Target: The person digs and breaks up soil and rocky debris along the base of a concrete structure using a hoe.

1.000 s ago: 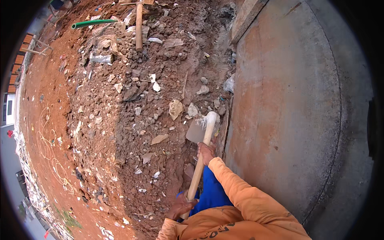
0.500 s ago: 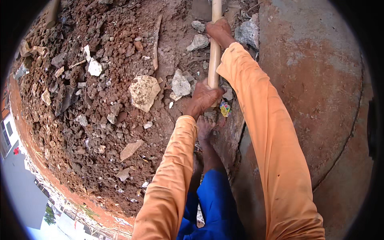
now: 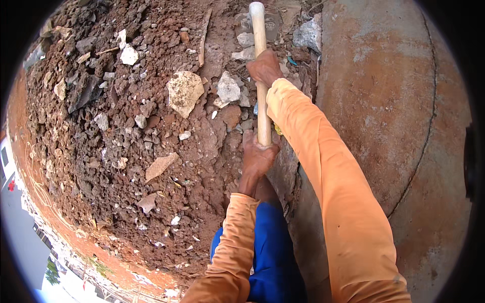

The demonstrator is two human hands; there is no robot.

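Observation:
A hoe with a pale wooden handle [image 3: 259,38] runs lengthwise in front of me, its knobbed head end farthest away. Its flat grey blade [image 3: 272,26] lies partly behind the handle, low over the soil. My right hand [image 3: 265,67] is wrapped round the upper part of the shaft. Closer to my body, my left hand [image 3: 258,160] grips the butt end. Pale stones [image 3: 229,87] lie just left of the shaft. A bit of yellow wrapper [image 3: 278,129] shows beside it, mostly covered by my right sleeve.
Broken reddish-brown soil [image 3: 121,177] with stones and rubble spreads on the left. A large flat tan stone [image 3: 185,94] and a stick [image 3: 204,38] lie in it. A stained concrete slab [image 3: 374,101] borders the right side. A whitish rock [image 3: 308,35] sits by its edge.
Both hands and the hoe have come toward my body, and the hoe's head end now shows. The blade has come further into view. My left hand now covers more of my foot.

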